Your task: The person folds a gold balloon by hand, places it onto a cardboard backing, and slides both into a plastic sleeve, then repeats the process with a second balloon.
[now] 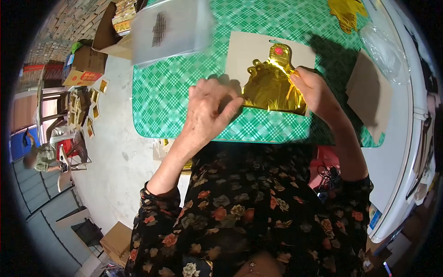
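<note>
While the right hand [318, 90] has the right side of the gold foil piece [267, 87], the left hand [203, 106] sits by its near-left corner, so the foil lies between the two. Key relation: foil just right of the left thumb tip, directly left of the right hand. Left fingers curled, thumb stretched out to the corner; can't tell whether thumb and index meet or have any foil between them. Right fingers look closed in a pinch, thumb on top of the foil's right edge, the others mostly hidden. Right hand is the nearer one, on the foil itself.

Foil is crinkled, no strong long axis: narrow tab [280, 59] with a red mark [278, 51] points far, broad edge faces near and runs left to right. It lies over the near right part of a beige card [237, 55], which is on the green plaid worktop [170, 101], near the worktop's near edge. Also around: clear plastic bags [189, 32] far left, blurred; second gold foil piece [347, 14] far right; clear plastic [380, 51] and cards [364, 83] on the right, apart from both hands.
</note>
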Action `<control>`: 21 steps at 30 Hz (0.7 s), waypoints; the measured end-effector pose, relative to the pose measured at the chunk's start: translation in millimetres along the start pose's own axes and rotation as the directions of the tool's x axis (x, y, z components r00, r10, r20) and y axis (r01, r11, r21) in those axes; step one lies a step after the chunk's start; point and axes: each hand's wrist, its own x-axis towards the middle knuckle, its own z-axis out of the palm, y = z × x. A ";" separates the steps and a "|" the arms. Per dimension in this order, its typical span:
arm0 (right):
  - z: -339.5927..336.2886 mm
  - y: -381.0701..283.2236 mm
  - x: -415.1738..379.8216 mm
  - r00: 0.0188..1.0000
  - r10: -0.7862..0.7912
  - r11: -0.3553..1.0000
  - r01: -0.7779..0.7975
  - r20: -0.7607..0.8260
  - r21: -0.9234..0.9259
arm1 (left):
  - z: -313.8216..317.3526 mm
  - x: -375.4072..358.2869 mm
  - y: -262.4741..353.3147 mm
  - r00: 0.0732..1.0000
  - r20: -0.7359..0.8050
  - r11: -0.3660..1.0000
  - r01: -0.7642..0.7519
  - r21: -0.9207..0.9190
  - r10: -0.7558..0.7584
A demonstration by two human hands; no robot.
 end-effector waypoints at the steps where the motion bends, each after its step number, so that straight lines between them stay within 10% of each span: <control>1: 0.8 -0.6 -0.2 1.000 0.010 1.000 -0.010 -0.005 0.014 | 1.0 -1.6 1.7 1.000 -0.009 1.000 -0.009 -0.018 0.008; 15: 3.6 -2.8 -2.2 0.995 -0.076 0.994 0.071 -0.058 -0.078 | 26.5 18.6 15.6 0.945 -0.190 0.950 -0.225 0.219 0.267; 21: 3.0 -2.8 -2.9 0.987 -0.158 0.987 0.158 -0.039 0.009 | 44.6 35.8 18.1 0.871 0.253 0.870 -0.467 0.156 0.422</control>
